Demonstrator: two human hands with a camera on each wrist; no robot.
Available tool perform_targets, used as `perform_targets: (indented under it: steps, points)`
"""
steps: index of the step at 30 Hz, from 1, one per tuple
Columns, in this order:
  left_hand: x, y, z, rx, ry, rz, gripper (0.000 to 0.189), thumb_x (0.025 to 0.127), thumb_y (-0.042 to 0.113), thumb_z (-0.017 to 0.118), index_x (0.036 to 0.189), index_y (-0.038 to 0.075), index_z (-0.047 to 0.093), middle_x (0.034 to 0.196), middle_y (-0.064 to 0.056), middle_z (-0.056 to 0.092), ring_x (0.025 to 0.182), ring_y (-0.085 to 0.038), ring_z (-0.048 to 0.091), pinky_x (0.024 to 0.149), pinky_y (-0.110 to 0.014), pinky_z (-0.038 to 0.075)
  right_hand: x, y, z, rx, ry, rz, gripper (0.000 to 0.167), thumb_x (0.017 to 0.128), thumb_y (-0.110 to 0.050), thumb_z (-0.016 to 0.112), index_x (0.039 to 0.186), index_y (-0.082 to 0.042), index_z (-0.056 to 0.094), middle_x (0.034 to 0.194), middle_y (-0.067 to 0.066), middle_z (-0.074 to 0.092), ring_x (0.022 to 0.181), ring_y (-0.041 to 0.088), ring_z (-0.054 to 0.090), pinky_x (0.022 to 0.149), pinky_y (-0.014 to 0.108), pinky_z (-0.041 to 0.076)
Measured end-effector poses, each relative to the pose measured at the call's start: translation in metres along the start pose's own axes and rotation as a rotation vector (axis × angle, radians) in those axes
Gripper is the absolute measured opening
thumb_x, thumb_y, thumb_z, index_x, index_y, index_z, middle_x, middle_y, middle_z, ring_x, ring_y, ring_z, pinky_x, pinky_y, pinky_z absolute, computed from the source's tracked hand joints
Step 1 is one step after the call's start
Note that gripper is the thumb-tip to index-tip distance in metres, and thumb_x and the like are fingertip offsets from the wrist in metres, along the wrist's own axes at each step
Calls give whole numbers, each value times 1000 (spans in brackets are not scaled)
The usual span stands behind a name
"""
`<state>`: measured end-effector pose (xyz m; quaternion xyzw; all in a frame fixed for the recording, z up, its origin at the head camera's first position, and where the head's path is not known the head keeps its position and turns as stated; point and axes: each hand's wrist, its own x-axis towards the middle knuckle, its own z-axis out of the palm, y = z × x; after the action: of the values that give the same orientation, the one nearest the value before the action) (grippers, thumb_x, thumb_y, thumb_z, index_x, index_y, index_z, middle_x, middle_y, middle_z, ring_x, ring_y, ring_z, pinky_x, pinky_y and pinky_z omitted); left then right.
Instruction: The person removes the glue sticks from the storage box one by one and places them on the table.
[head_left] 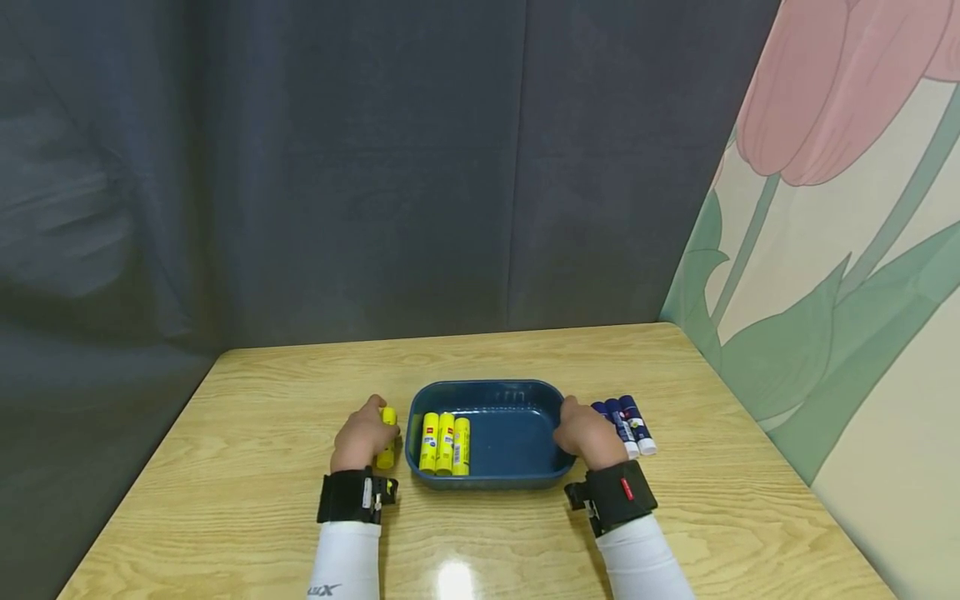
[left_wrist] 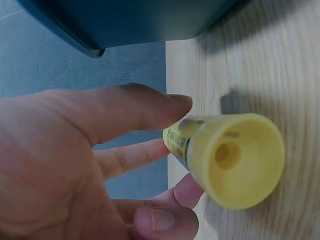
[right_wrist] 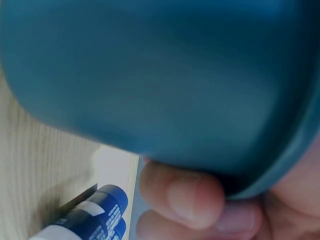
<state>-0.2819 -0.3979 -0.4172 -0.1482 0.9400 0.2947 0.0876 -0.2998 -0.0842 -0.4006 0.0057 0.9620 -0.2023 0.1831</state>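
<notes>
A dark blue tray (head_left: 513,446) stands on the table, with three yellow glue sticks (head_left: 445,444) side by side in its left part. Left of the tray, my left hand (head_left: 362,437) pinches another yellow glue stick (head_left: 386,457) between thumb and fingers. In the left wrist view, the hollow base of this glue stick (left_wrist: 240,160) faces the camera. My right hand (head_left: 591,432) grips the tray's right rim, fingers curled under the edge. The right wrist view shows the tray's outer wall (right_wrist: 140,75) close up, with fingertips (right_wrist: 187,200) against it.
Three dark blue glue sticks (head_left: 633,423) with white ends lie to the right of the tray, partly behind the right hand. A dark cloth (head_left: 390,183) hangs behind the wooden table (head_left: 247,467). A wall with painted tulips (head_left: 825,350) borders the right side.
</notes>
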Motion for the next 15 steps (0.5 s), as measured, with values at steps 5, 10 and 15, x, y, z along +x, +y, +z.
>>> perform_targets:
  steps: [5, 10, 15]
  points:
    - [-1, 1, -1, -5, 6, -4, 52, 79, 23, 57, 124, 7, 37, 100, -18, 53, 78, -26, 51, 58, -36, 41, 0, 0, 0, 2, -1, 1, 54, 83, -12, 50, 129, 4, 25, 109, 22, 49, 77, 26, 49, 62, 39, 39]
    - [-1, 2, -1, 1, 3, 3, 53, 80, 24, 56, 126, 6, 36, 105, -20, 52, 81, -27, 51, 60, -37, 41, -1, -1, -1, 6, -10, 11, 55, 84, -12, 49, 130, 4, 24, 110, 22, 48, 78, 27, 48, 62, 39, 39]
    - [-1, 1, -2, 6, 8, -2, 54, 82, 25, 55, 127, 5, 35, 113, -21, 49, 86, -28, 51, 64, -40, 42, -1, -2, 0, 3, -15, 23, 54, 85, -11, 48, 130, 4, 24, 110, 22, 48, 78, 27, 48, 61, 40, 39]
